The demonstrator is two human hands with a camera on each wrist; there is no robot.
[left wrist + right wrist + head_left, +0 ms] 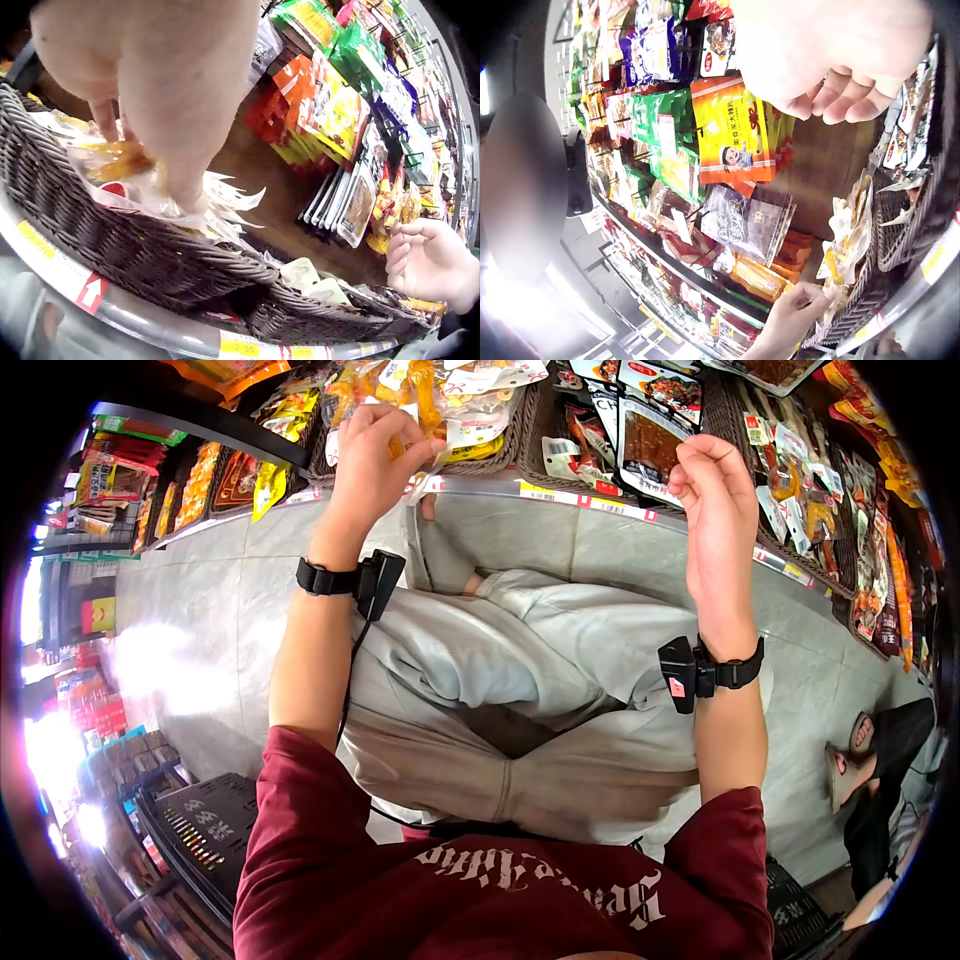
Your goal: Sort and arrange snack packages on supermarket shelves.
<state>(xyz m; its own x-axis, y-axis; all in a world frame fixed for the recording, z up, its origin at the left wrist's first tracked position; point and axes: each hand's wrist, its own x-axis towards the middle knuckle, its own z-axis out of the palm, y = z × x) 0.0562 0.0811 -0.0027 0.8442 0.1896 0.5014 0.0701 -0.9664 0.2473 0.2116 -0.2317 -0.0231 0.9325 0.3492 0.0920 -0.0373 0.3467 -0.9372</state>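
My left hand point(370, 465) reaches over a wicker basket point(135, 247) and pinches a clear plastic food packet point(124, 161) between thumb and fingers. Orange-brown food shows through the plastic; the rest of the packet is partly hidden behind the hand. Other clear packets with white labels point(475, 430) lie around it in the same basket. My right hand point(718, 500) hangs in front of the shelf with loosely curled fingers and holds nothing. It is nearest to a dark packet point(650, 445) with brown food on its front.
A price-label rail point(590, 505) runs along the shelf's front edge. Bags hang on hooks behind the baskets, among them a yellow and orange bag point(733, 131). A black crate point(205, 830) stands behind at the left. Another person's foot point(845, 775) is at the right.
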